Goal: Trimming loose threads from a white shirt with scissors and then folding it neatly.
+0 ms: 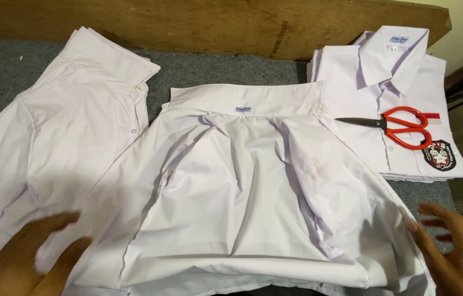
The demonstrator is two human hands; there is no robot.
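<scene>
Head view, single frame. I log a white shirt [248,197] spread open and face down on the grey felt table [1,71], collar at the far side with a small label under it, hem toward the near edge. Both front panels are already turned in over the back, meeting in loose creases; sleeves look tucked beneath them. My judgement: the side folds are done, the lengthwise fold up toward the collar is not, and the cloth is not yet smoothed.

Left hand [29,257]: near-left corner, fingers spread and flat, resting at the shirt's left edge, closed on nothing. It is motion-blurred, so I cannot tell how firm the contact is. Right hand [456,249]: near-right, fingers splayed open, at the shirt's right edge, gripping nothing.

Counts: one shirt being worked on at centre. One loose shirt [72,120] at left, partly buttoned, lying crumpled and touching the centre one. One stack of folded shirts [390,82] at far right, top one with a dark chest badge; edges show several beneath, number unclear. One pair of red-handled scissors [401,127] on that stack, blades pointing left. Wooden board [187,22] runs along the far side.
</scene>
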